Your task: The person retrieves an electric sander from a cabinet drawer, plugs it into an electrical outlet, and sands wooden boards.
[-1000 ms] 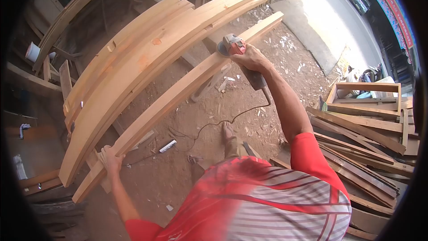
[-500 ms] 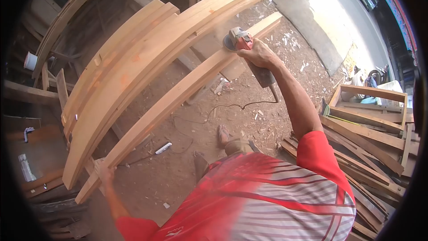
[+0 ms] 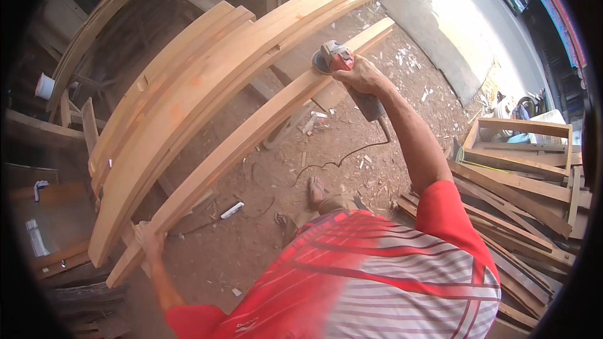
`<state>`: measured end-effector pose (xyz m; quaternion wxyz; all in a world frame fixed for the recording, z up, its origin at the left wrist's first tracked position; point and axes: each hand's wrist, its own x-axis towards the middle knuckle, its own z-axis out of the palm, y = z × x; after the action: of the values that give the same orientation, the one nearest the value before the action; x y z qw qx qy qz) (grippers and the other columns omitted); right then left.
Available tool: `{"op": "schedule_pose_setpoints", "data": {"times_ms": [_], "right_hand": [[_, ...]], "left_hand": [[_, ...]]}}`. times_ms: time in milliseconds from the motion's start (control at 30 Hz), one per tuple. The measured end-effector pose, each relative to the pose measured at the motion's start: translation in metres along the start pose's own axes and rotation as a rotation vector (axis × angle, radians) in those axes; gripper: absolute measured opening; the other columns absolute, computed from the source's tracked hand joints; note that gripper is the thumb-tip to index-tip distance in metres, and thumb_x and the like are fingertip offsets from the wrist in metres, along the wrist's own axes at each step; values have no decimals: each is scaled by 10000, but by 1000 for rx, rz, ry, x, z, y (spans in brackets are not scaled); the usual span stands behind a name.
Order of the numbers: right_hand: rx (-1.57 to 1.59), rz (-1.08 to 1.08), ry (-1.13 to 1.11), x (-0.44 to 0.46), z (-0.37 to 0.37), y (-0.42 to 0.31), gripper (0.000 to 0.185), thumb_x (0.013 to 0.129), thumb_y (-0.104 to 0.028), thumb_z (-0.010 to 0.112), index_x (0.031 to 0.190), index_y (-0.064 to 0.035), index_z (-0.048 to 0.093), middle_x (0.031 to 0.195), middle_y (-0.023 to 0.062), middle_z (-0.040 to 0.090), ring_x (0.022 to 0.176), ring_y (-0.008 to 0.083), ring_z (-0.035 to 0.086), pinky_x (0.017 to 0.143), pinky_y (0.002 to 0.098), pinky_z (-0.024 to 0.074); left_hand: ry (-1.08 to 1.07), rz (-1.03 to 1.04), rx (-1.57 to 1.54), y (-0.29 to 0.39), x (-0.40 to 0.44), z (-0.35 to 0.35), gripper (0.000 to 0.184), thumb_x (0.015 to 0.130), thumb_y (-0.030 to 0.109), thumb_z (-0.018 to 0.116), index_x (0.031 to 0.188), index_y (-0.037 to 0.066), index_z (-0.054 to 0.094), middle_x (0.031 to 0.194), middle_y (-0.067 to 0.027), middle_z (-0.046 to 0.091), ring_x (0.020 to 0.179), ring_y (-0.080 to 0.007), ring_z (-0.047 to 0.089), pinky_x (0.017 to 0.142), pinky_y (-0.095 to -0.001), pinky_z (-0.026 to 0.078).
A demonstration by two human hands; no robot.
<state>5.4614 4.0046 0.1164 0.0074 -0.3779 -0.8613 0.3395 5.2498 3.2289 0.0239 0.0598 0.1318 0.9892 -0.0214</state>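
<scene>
My right hand (image 3: 363,76) is wrapped round an angle grinder (image 3: 339,56) with a red and silver head. Its disc rests on, or just over, the upper face of a long wooden beam (image 3: 245,129), toward the beam's far end. A cord runs from the grinder's dark body down to the ground. At the beam's near left end, my left hand (image 3: 149,242) grips the wood, fingers over its edge. Just beyond the beam lie wide curved wooden pieces (image 3: 207,75), side by side. Dust hazes the air on the left.
Stacked timber and wooden frames (image 3: 521,182) lie to the right. Wood chips litter the dirt floor (image 3: 352,150), where a white object (image 3: 232,210) also lies. A flat grey sheet (image 3: 440,44) is at the upper right. A white bucket (image 3: 44,86) stands far left.
The grinder and my right hand have shifted very slightly left along the beam. The cord has moved a little. My left hand stays at the beam's near end.
</scene>
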Motion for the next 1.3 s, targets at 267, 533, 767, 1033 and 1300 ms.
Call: {"op": "schedule_pose_setpoints", "data": {"times_ms": [267,533,767,1033,1300], "right_hand": [[-25,-37,-77,-53,34,-63,670,740,-453,741,1097,112,689,1042,292,737,999,375,745,889,449,567],[-10,27,-48,-19,25,-28,682,726,-501,742,1013,118,724,986,275,747,929,345,755,828,431,576],[-73,-142,-192,-89,117,-114,684,768,-447,735,1170,100,647,1053,315,733,1033,428,736,897,472,568],[-116,-224,-343,-147,153,-171,793,792,-458,751,1239,156,524,1112,347,711,1100,463,707,928,486,569],[-20,-116,-190,-89,91,-96,721,735,-449,736,1133,144,635,1053,311,728,1027,399,740,872,441,576]], "left_hand": [[-3,-75,44,1,2,6,730,636,179,961,1171,61,478,1223,-177,546,1256,-417,487,1107,-538,361],[-5,-71,4,10,-1,-5,727,654,170,956,1199,75,483,1253,-160,540,1302,-392,475,1150,-531,330],[-16,-63,0,4,-1,-2,733,662,199,953,1210,75,483,1271,-164,535,1303,-388,472,1159,-529,321],[21,-48,-2,1,-4,1,723,667,214,949,1202,82,481,1283,-169,523,1295,-405,465,1141,-523,329],[-219,-160,-105,30,12,-37,949,644,319,969,1400,51,462,1430,-210,501,1423,-406,404,1216,-533,270]]}}
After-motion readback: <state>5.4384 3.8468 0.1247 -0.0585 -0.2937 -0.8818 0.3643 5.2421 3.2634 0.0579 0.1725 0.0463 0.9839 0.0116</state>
